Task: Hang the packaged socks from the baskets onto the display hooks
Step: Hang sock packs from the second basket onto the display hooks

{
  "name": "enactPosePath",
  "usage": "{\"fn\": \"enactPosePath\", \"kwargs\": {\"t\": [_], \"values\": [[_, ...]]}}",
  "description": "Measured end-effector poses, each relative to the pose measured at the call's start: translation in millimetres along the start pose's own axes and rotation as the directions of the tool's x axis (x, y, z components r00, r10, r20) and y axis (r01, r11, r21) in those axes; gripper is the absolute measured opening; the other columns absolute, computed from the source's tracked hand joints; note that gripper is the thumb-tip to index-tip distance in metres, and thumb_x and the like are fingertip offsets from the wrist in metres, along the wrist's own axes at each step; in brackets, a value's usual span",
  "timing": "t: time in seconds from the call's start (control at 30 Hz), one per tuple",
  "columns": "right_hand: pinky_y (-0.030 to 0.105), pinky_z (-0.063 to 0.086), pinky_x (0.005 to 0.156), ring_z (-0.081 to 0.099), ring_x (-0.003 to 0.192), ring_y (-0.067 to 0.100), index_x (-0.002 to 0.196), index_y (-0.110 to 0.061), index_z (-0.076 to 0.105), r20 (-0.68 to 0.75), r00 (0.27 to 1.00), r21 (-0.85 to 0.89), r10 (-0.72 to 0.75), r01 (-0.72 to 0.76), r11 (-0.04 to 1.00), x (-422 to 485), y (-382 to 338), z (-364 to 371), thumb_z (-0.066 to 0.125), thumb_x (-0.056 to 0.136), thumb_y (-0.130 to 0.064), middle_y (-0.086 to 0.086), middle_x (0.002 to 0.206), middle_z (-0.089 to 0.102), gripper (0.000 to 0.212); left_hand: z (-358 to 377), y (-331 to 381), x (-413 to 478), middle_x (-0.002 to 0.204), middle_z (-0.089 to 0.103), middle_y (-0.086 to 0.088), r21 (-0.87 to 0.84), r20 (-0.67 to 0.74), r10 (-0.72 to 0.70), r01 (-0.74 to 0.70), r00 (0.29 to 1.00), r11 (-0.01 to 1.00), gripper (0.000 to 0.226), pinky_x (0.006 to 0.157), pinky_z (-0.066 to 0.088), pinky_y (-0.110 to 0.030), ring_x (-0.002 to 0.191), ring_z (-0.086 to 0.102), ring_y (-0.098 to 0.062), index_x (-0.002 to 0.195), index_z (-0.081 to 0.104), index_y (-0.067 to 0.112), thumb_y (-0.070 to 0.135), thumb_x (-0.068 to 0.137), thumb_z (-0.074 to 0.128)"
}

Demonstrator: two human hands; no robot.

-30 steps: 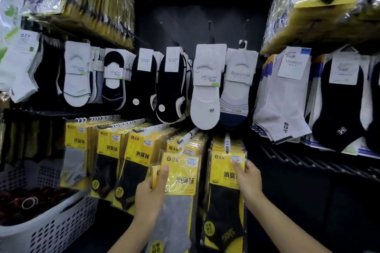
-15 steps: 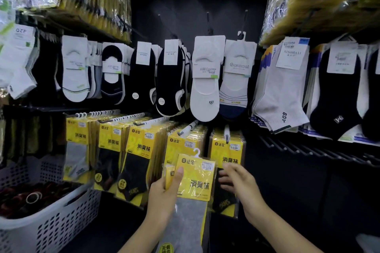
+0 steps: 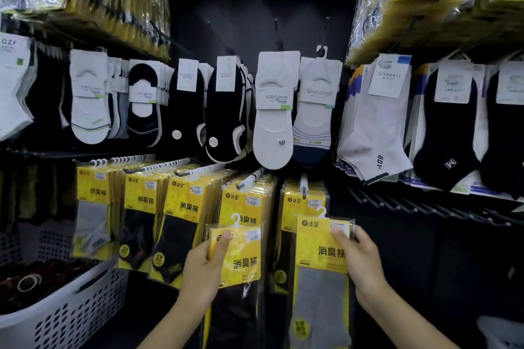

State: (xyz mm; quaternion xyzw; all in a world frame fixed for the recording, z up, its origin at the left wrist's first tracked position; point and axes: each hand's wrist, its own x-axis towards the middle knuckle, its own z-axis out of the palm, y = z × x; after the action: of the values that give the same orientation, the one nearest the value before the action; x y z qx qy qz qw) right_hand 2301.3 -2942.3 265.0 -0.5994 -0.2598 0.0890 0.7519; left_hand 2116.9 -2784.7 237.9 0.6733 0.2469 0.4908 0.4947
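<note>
My left hand (image 3: 205, 269) grips a yellow-carded pack of black socks (image 3: 241, 258) by its left edge, thumb across the front. My right hand (image 3: 358, 261) pinches a yellow-carded pack of grey socks (image 3: 320, 272) at its upper right corner. Both packs have white plastic hangers on top and are held below the lower row of display hooks (image 3: 252, 177), where several like yellow packs (image 3: 181, 201) hang. The hook at centre right (image 3: 304, 184) carries packs directly above the grey-sock pack.
A white perforated basket (image 3: 65, 312) with dark items stands at lower left. Above hang rows of white and black low-cut socks (image 3: 273, 110). Grey and black ankle socks (image 3: 377, 127) hang at right above bare wire hooks (image 3: 425, 204). Wrapped bundles fill the top shelves.
My right hand took the grey-sock pack from the stack in my left hand and moved it right. A black-sock pack now shows in my left hand. The view shifted closer.
</note>
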Motion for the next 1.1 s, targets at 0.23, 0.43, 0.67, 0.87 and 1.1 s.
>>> {"fn": "enactPosePath", "kwargs": {"t": [0.23,0.43,0.67,0.87,1.1], "values": [[0.042,0.057,0.081,0.069,0.090,0.025,0.092,-0.011,0.064,0.094,0.991,-0.098,-0.092,0.101,0.990,37.5,-9.8,16.6,0.060,0.092,-0.016,0.010,0.095,0.073,0.006,-6.6,1.3,9.5,0.056,0.067,0.007,0.012,-0.008,0.032,-0.032,0.999,0.999,0.029,0.050,0.044,-0.011,0.056,0.064,-0.002,0.065,0.065,0.020,0.031,0.091,0.058],[0.033,0.052,0.067,0.065,0.074,0.017,0.077,-0.015,0.062,-0.048,0.998,-0.216,-0.049,0.037,0.976,63.7,7.4,34.2,0.067,0.088,-0.024,0.000,0.076,0.067,0.016,-0.2,9.9,11.6,0.083,0.073,-0.014,-0.033,0.004,-0.015,0.015,1.000,0.999,0.025,0.075,0.055,-0.044,0.082,0.069,-0.032,0.084,0.071,0.017,0.036,0.090,0.057],[0.033,0.047,0.063,0.055,0.068,0.018,0.078,-0.013,0.055,-0.353,0.933,-0.349,0.066,-0.197,0.916,66.2,35.5,14.1,0.070,0.084,-0.025,0.012,0.090,0.066,0.020,11.3,8.9,10.4,0.069,0.074,0.009,-0.169,-0.020,-0.068,0.064,0.997,0.984,0.019,0.044,0.046,-0.009,0.062,0.069,-0.003,0.083,0.069,0.023,0.036,0.089,0.057],[0.024,0.055,0.065,0.064,0.074,0.017,0.091,-0.006,0.066,0.081,0.991,-0.166,0.111,-0.097,0.981,20.9,23.3,22.8,0.057,0.092,-0.034,0.010,0.084,0.067,0.029,34.6,3.7,9.9,0.074,0.075,0.005,-0.176,0.039,-0.090,0.095,0.995,0.980,0.018,0.054,0.055,-0.022,0.067,0.073,-0.011,0.089,0.068,0.023,0.038,0.089,0.057],[0.025,0.058,0.075,0.072,0.091,0.015,0.106,-0.013,0.067,0.326,0.941,-0.024,0.093,-0.090,0.996,-19.1,12.1,31.7,0.061,0.090,-0.022,0.001,0.098,0.075,0.020,70.3,7.9,2.0,0.077,0.075,0.008,-0.214,0.111,-0.078,0.100,0.991,0.972,0.020,0.056,0.052,-0.015,0.072,0.070,-0.005,0.086,0.071,0.025,0.038,0.088,0.057]]}}
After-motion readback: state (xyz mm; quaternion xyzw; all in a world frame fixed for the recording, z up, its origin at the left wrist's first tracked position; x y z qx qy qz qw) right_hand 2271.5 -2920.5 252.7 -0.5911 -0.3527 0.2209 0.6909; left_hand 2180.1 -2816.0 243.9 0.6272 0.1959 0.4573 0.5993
